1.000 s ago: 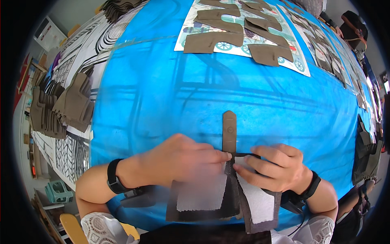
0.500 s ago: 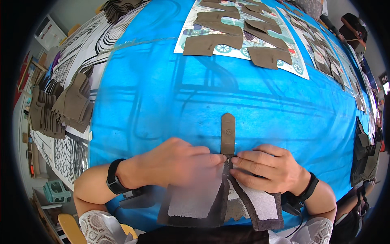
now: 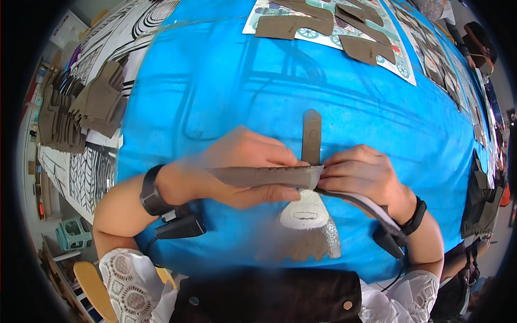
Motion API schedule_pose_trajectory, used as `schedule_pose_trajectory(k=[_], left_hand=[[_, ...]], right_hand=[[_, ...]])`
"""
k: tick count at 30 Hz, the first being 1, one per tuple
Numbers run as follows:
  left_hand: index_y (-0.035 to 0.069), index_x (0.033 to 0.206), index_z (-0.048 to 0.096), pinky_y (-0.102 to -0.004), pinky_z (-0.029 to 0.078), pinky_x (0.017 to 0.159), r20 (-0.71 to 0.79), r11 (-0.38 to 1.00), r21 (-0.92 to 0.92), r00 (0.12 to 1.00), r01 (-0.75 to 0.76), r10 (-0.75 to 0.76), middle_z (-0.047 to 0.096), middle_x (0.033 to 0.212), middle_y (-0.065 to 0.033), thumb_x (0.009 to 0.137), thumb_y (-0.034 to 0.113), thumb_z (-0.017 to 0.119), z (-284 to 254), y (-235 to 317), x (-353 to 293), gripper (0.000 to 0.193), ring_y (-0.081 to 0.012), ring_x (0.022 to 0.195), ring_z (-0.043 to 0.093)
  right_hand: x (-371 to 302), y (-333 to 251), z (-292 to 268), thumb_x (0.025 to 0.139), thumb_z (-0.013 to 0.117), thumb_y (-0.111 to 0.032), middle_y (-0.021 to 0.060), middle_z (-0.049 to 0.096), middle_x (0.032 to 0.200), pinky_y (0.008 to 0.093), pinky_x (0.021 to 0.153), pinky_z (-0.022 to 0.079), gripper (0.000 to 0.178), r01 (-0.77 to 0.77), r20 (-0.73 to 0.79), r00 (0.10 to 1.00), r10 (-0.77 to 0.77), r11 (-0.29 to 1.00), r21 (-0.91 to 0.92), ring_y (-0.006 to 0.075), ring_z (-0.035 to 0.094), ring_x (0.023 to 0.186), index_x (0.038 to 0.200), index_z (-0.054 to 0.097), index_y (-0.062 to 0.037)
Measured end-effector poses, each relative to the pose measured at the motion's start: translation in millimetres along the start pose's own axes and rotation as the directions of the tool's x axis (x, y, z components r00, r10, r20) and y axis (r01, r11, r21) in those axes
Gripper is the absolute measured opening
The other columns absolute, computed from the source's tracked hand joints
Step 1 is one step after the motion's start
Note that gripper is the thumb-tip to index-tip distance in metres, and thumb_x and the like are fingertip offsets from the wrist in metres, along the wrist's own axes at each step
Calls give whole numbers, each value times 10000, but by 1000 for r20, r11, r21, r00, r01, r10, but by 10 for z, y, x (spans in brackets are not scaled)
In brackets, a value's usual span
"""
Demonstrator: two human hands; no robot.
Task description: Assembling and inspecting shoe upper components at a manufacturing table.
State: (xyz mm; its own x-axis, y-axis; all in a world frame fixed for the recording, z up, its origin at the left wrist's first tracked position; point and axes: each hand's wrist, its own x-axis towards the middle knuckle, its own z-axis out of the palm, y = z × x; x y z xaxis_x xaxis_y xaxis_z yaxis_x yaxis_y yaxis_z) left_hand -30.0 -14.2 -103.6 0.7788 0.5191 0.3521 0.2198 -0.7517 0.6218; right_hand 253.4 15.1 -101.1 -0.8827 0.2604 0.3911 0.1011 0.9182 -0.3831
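Observation:
A brown leather piece that looks like a shoe upper (image 3: 261,176) is held low over the near middle of the table. My left hand (image 3: 234,156) grips its left panel, fingers on the far side and thumb on the near side. The panel stands edge-on to me. My right hand (image 3: 360,168) pinches the right panel, which bends down toward my right wrist. Both sets of fingertips almost meet at the centre seam. Beyond them a narrow brown strap (image 3: 312,134) with a pointed end sticks out. Below hangs a pale tongue-like piece (image 3: 306,215) with a ragged lower edge.
Stacks of brown cut pieces (image 3: 99,97) lie at the left on patterned paper. More brown pieces (image 3: 296,25) rest on printed sheets at the far side. Dark pieces (image 3: 479,210) sit by the right edge. A blue cover (image 3: 177,107) spreads over the table. Other people are beyond at the right.
Both hands have moved away from me with the upper. Its left panel has gone from lying flat to standing edge-on, and the right panel has folded too, uncovering the pale tongue-like piece.

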Motion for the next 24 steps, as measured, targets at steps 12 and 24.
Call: schedule_pose_trajectory(k=[12,24], left_hand=[[81,1060,741,-296,541,593,105,997,54,994,-46,41,700,1130,-19,886,233,703,-19,50,23,235,-164,842,683],[113,1110,721,-284,522,559,161,981,173,985,-88,60,685,1145,19,867,230,715,-43,47,38,270,-147,799,649]], right_hand=[[29,-11,-27,772,616,-219,32,706,1082,361,857,511,301,3,95,995,-15,992,125,239,633,1091,1015,725,-79],[26,-32,-58,788,562,-209,22,678,1127,346,796,505,303,134,90,988,-127,988,-77,227,616,1088,1022,706,-82]])
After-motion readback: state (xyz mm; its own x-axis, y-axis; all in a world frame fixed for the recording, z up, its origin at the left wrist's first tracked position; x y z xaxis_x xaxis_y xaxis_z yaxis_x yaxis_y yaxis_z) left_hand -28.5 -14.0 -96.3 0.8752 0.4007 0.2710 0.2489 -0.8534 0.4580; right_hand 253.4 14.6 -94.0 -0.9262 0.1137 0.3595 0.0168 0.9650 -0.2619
